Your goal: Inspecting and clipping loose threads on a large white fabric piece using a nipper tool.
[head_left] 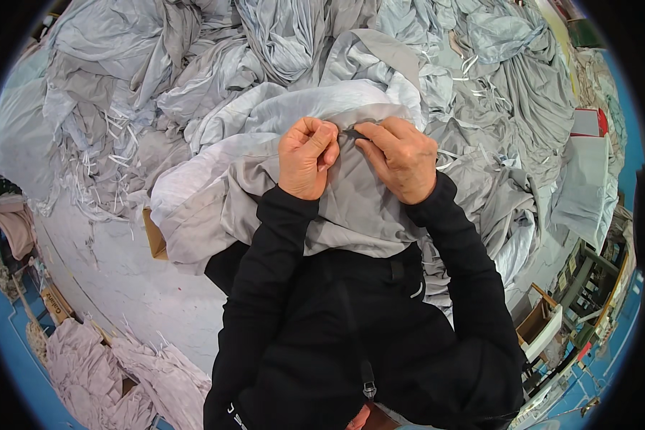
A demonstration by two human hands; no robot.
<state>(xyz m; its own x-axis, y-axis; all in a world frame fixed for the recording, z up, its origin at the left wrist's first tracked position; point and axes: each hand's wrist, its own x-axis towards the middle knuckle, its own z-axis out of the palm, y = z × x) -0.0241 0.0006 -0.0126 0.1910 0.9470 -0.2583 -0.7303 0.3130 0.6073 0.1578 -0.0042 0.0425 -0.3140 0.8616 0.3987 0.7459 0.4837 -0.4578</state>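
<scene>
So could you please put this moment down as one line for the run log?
left hand: pinching grey garment | right hand: holding small dark tool at the same spot | around: pile of grey cloth, table

Both hands meet at the edge of a grey garment (358, 208) draped toward the person, the left hand (307, 158) fisted on the cloth and the right hand (401, 159) pinching a small dark tool (354, 133), amid heaped grey fabric (215, 64) covering the white counter (122, 279).

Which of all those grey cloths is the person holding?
The grey cloth draped over their lap; left hand and right hand pinch its top edge. The others lie untouched.
</scene>
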